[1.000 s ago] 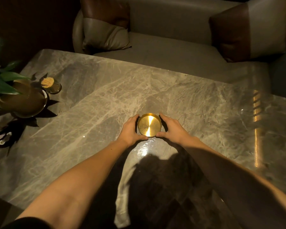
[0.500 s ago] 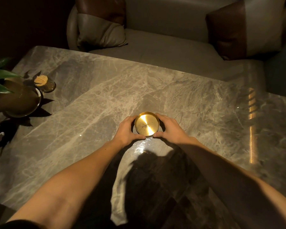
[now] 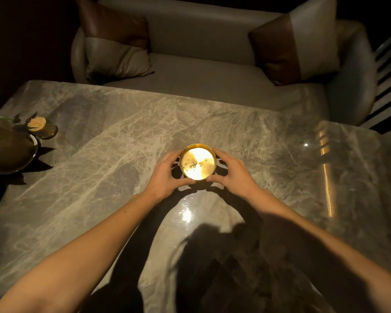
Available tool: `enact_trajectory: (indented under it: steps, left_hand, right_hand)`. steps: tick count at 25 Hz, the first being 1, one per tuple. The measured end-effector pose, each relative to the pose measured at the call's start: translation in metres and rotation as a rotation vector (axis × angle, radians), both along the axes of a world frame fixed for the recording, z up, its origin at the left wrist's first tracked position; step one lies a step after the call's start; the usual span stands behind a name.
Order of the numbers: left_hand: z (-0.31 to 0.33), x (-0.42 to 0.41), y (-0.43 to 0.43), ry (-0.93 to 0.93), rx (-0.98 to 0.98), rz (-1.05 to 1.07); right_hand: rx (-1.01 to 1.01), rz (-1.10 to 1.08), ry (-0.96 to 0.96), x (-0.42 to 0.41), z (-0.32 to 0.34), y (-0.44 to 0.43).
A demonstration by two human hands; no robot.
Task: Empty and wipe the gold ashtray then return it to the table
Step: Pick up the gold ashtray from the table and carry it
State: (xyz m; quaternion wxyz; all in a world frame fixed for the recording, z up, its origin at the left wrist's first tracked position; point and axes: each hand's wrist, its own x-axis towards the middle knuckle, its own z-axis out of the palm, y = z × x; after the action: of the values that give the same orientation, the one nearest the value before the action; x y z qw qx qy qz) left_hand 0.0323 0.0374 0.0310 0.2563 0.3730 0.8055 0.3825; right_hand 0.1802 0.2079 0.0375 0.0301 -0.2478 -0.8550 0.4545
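At frame centre the gold ashtray (image 3: 198,161) sits on the table (image 3: 99,154), ash specks inside. Your left hand (image 3: 165,175) and right hand (image 3: 233,173) clasp its wall, fingers curled tight, likely keeping it level for lifting.

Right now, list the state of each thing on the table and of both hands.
gold ashtray: upright, dark specks inside, held at its sides.
left hand: cupped on the ashtray's left side.
right hand: cupped on its right side.
toothpick holder: upright, full.
plant pot: upright at the table's left edge.
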Motion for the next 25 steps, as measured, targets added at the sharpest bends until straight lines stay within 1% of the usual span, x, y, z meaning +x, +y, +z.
enact_trajectory:
  steps: [7,12,14,19,25]
  left_hand:
    - [0.034,0.083,0.035,-0.088,0.168,0.011]
    - [0.059,0.142,0.056,-0.194,0.266,0.066]
    - [0.07,0.158,0.06,-0.209,0.3,0.102]
    - [0.095,0.171,0.06,-0.213,0.344,0.158]
    - [0.106,0.151,0.056,-0.259,0.397,0.181]
  right_hand:
    - [-0.061,-0.128,0.102,0.092,0.046,0.026]
    - [-0.175,-0.219,0.182,0.152,0.07,0.042]
    - [-0.209,-0.224,0.204,0.167,0.08,0.047]
    - [-0.247,-0.222,0.265,0.172,0.102,0.048]
    - [-0.266,-0.268,0.314,0.148,0.118,0.036]
